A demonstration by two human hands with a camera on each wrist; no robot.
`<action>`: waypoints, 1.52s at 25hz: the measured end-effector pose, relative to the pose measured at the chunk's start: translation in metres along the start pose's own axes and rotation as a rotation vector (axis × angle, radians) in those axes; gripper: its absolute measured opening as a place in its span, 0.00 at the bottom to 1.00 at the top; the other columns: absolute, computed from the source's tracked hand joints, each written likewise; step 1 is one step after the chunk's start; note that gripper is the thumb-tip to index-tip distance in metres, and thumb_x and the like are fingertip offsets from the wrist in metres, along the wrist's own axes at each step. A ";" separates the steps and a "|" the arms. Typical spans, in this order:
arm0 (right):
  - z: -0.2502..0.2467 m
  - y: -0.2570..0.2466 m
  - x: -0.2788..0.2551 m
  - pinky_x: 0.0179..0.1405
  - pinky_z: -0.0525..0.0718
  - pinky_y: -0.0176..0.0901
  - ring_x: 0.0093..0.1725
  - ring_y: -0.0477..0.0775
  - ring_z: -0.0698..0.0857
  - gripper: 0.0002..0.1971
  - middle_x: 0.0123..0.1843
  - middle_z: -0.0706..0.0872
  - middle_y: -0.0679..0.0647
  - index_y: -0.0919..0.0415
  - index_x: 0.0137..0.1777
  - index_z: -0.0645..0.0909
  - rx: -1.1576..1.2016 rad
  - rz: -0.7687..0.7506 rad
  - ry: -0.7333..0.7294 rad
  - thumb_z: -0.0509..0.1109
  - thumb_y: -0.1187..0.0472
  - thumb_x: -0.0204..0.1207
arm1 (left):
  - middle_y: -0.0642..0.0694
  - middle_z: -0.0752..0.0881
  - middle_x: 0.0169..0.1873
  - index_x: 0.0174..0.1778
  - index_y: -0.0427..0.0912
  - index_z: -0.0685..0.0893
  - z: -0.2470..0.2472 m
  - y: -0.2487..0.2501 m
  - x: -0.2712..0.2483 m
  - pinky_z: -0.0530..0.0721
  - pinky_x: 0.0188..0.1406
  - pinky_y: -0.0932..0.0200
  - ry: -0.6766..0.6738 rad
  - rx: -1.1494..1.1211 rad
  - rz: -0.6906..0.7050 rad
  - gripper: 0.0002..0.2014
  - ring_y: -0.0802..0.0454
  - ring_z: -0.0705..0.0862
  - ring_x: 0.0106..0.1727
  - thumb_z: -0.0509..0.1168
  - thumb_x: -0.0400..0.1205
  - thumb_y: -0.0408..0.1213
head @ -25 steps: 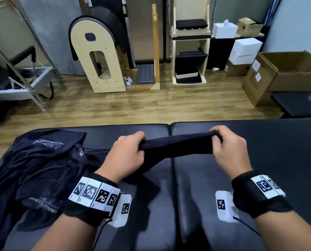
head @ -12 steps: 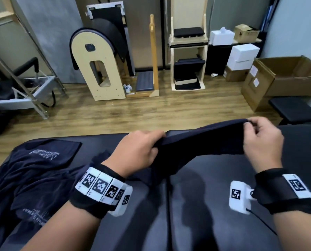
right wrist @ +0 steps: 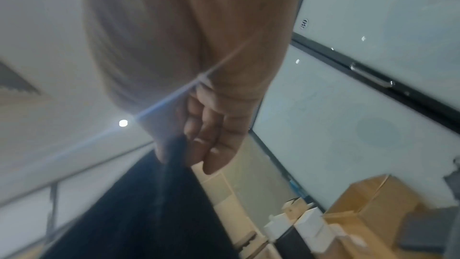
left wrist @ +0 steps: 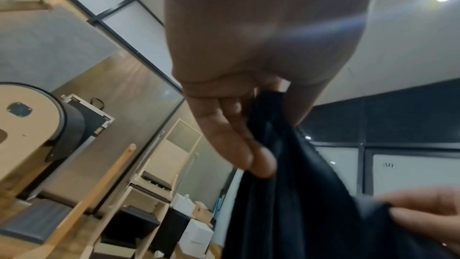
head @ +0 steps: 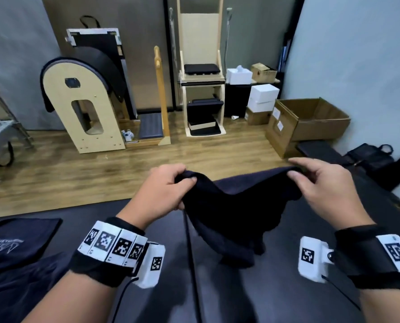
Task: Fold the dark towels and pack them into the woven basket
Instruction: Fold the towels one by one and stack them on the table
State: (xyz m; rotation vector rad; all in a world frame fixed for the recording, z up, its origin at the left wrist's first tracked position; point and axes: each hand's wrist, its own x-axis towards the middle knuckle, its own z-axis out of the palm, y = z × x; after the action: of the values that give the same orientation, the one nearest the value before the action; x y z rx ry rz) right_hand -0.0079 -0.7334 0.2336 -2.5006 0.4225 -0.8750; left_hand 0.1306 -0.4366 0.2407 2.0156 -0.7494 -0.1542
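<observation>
Lifted higher, dark towel [head: 236,206] sags between both hands (left wrist view shows fingers [left wrist: 234,145] curled).

We see bare forearms, each wrist wrapped in a black band [head: 94,269] carrying white square-patterned marker tiles [head: 115,244]. A white camera block [head: 151,264] with its own marker sits under each wrist, a thin black cable [head: 122,297] trailing off.

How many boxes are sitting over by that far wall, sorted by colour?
White boxes: 3
Brown cardboard boxes: 3
Total: 6
</observation>
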 end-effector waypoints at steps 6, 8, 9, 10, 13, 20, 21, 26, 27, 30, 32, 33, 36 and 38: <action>-0.005 0.032 -0.025 0.46 0.87 0.50 0.40 0.55 0.89 0.07 0.40 0.90 0.47 0.46 0.48 0.88 -0.221 0.164 -0.295 0.72 0.61 0.80 | 0.56 0.87 0.26 0.44 0.45 0.91 0.012 -0.037 0.001 0.86 0.38 0.56 0.018 0.350 0.040 0.07 0.62 0.85 0.29 0.70 0.80 0.30; -0.001 0.038 -0.025 0.29 0.87 0.49 0.25 0.57 0.89 0.07 0.34 0.90 0.53 0.47 0.46 0.82 -0.130 0.346 -0.414 0.65 0.61 0.82 | 0.55 0.90 0.33 0.48 0.51 0.91 0.017 -0.042 0.000 0.85 0.40 0.56 -0.026 0.516 0.073 0.12 0.55 0.88 0.38 0.68 0.77 0.29; 0.003 0.041 -0.026 0.24 0.87 0.50 0.22 0.60 0.88 0.09 0.31 0.90 0.57 0.48 0.45 0.80 -0.099 0.401 -0.488 0.63 0.63 0.82 | 0.53 0.90 0.33 0.49 0.52 0.91 0.019 -0.043 0.000 0.85 0.37 0.56 -0.048 0.570 0.060 0.13 0.51 0.88 0.37 0.67 0.78 0.30; 0.007 0.048 -0.025 0.22 0.88 0.53 0.21 0.61 0.88 0.10 0.30 0.90 0.59 0.49 0.44 0.79 -0.093 0.426 -0.563 0.63 0.66 0.82 | 0.52 0.89 0.29 0.49 0.52 0.90 0.024 -0.045 0.000 0.85 0.33 0.56 -0.072 0.585 0.014 0.13 0.52 0.87 0.32 0.66 0.79 0.30; 0.015 0.073 -0.018 0.27 0.91 0.53 0.23 0.61 0.89 0.15 0.29 0.90 0.61 0.55 0.43 0.85 -0.109 0.453 -0.786 0.64 0.74 0.81 | 0.44 0.86 0.20 0.49 0.45 0.90 0.043 -0.055 0.007 0.83 0.19 0.59 -0.054 0.259 -0.210 0.11 0.50 0.85 0.18 0.64 0.83 0.27; 0.044 0.072 0.097 0.34 0.91 0.43 0.31 0.60 0.92 0.10 0.41 0.92 0.71 0.64 0.41 0.84 0.126 0.427 -0.623 0.67 0.73 0.82 | 0.33 0.87 0.39 0.39 0.35 0.88 0.030 -0.043 0.108 0.93 0.44 0.53 0.232 -0.165 -0.412 0.12 0.43 0.90 0.40 0.63 0.82 0.18; 0.044 0.062 0.127 0.41 0.88 0.37 0.39 0.60 0.93 0.10 0.46 0.93 0.68 0.63 0.40 0.87 0.100 0.340 -0.470 0.68 0.72 0.81 | 0.36 0.88 0.37 0.35 0.42 0.89 0.013 -0.025 0.130 0.92 0.50 0.44 0.276 -0.075 -0.325 0.15 0.41 0.90 0.42 0.66 0.81 0.21; -0.025 0.005 0.245 0.65 0.82 0.48 0.59 0.62 0.89 0.13 0.55 0.93 0.57 0.58 0.57 0.92 0.218 -0.077 0.235 0.67 0.64 0.79 | 0.50 0.91 0.46 0.52 0.42 0.93 -0.076 0.103 0.187 0.86 0.59 0.54 0.654 0.225 0.095 0.08 0.55 0.87 0.46 0.70 0.80 0.32; -0.042 -0.001 0.254 0.65 0.83 0.50 0.57 0.60 0.90 0.13 0.54 0.94 0.57 0.58 0.56 0.92 0.254 -0.126 0.325 0.67 0.62 0.78 | 0.52 0.90 0.47 0.52 0.39 0.93 -0.087 0.123 0.187 0.87 0.58 0.54 0.703 0.264 0.191 0.09 0.58 0.86 0.47 0.69 0.80 0.32; -0.072 0.002 0.250 0.62 0.82 0.35 0.53 0.51 0.89 0.12 0.52 0.94 0.53 0.57 0.56 0.92 0.307 -0.188 0.407 0.69 0.60 0.78 | 0.53 0.91 0.54 0.53 0.39 0.93 -0.089 0.151 0.159 0.86 0.55 0.55 0.742 0.337 0.308 0.09 0.51 0.89 0.42 0.69 0.80 0.31; -0.082 0.008 0.227 0.55 0.74 0.18 0.50 0.41 0.86 0.11 0.51 0.94 0.51 0.56 0.55 0.92 0.309 -0.213 0.388 0.70 0.61 0.79 | 0.50 0.90 0.57 0.54 0.39 0.93 -0.077 0.145 0.138 0.86 0.61 0.58 0.748 0.372 0.308 0.10 0.54 0.90 0.52 0.70 0.80 0.30; -0.084 0.014 0.210 0.54 0.72 0.14 0.49 0.38 0.84 0.10 0.51 0.94 0.50 0.57 0.55 0.92 0.301 -0.230 0.364 0.70 0.62 0.79 | 0.50 0.90 0.57 0.55 0.39 0.92 -0.068 0.138 0.125 0.84 0.63 0.64 0.730 0.378 0.310 0.10 0.56 0.89 0.55 0.70 0.80 0.30; -0.079 0.043 0.144 0.55 0.75 0.21 0.50 0.39 0.85 0.09 0.50 0.94 0.49 0.57 0.53 0.93 0.212 -0.242 0.294 0.73 0.65 0.78 | 0.52 0.89 0.57 0.55 0.39 0.92 -0.028 0.106 0.077 0.76 0.59 0.80 0.651 0.425 0.292 0.10 0.59 0.86 0.57 0.72 0.80 0.28; -0.070 0.067 0.087 0.58 0.72 0.17 0.51 0.39 0.86 0.08 0.50 0.94 0.50 0.57 0.51 0.93 0.162 -0.213 0.220 0.75 0.68 0.77 | 0.50 0.90 0.57 0.55 0.40 0.92 0.007 0.070 0.036 0.78 0.60 0.72 0.594 0.442 0.274 0.11 0.58 0.87 0.57 0.74 0.78 0.27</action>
State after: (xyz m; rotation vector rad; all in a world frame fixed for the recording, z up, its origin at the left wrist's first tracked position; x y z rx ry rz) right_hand 0.0035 -0.8490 0.2922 -2.3384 0.1481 -1.2234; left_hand 0.1259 -0.4876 0.3008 2.1682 -0.6955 0.7981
